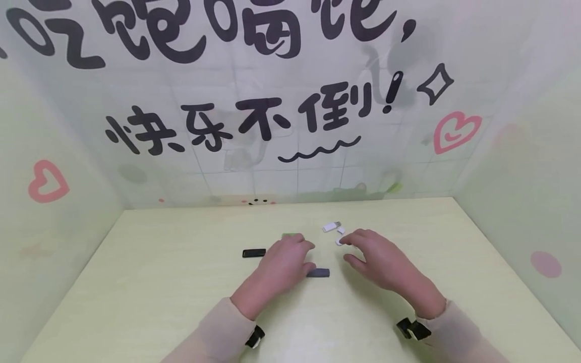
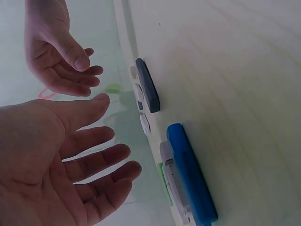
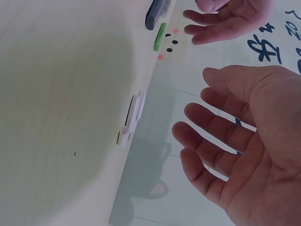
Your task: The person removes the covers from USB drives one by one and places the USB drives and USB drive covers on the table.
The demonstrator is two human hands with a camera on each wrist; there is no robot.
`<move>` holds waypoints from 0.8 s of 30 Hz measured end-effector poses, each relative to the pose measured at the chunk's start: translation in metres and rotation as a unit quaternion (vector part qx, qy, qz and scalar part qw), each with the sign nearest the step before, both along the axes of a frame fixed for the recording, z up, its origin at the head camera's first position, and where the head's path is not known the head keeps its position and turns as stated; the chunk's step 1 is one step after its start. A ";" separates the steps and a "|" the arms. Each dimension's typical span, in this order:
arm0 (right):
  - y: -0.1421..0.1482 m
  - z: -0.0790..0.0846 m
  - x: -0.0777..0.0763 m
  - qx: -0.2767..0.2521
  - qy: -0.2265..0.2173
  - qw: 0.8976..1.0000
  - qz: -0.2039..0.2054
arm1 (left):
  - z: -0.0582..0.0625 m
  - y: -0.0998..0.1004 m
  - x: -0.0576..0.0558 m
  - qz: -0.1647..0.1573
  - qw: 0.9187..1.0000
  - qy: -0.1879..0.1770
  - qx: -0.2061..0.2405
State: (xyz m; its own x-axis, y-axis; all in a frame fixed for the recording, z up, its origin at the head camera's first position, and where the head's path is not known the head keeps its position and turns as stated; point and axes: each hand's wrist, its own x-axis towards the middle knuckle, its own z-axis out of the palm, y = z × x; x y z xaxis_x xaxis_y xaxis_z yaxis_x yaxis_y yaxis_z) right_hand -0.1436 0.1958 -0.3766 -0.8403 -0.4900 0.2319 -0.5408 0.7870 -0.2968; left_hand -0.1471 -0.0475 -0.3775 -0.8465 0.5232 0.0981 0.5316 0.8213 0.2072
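Note:
My left hand (image 1: 287, 263) hovers palm down over the middle of the pale table (image 1: 159, 292), fingers relaxed and holding nothing. It partly hides a green stick (image 1: 290, 235). A dark grey USB stick (image 1: 317, 273) lies just by its thumb, and a black stick (image 1: 253, 252) lies to its left. My right hand (image 1: 374, 259) floats beside it, fingers spread and empty, its fingertips close to a small white cap (image 1: 338, 242). Beyond lie a white USB stick (image 1: 331, 226) and a second cap (image 1: 341, 230). The left wrist view shows my open left palm (image 2: 61, 169), a blue stick (image 2: 190, 174) and a dark stick (image 2: 148, 84).
Pale green walls with black lettering and pink hearts (image 1: 455, 131) close the table in at the back and both sides. In the right wrist view the white stick (image 3: 134, 115) lies flat beside my open right palm (image 3: 244, 150), with the green stick (image 3: 160, 36) farther off.

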 end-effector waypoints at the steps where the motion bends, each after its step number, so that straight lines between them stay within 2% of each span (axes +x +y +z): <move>1: 0.000 0.000 0.001 0.000 0.003 1.000 0.001 | -0.002 0.002 -0.001 -0.001 1.000 -0.006 -0.004; 8: -0.001 -0.002 0.005 -0.002 0.016 1.000 -0.002 | -0.010 0.011 -0.006 -0.017 0.999 -0.043 -0.020; 13: -0.001 -0.002 0.008 0.000 0.023 1.000 0.002 | -0.015 0.018 -0.008 -0.027 0.998 -0.051 -0.031; 24: 0.000 -0.003 0.010 0.002 0.024 1.000 0.006 | -0.015 0.023 -0.004 -0.025 0.997 -0.064 -0.037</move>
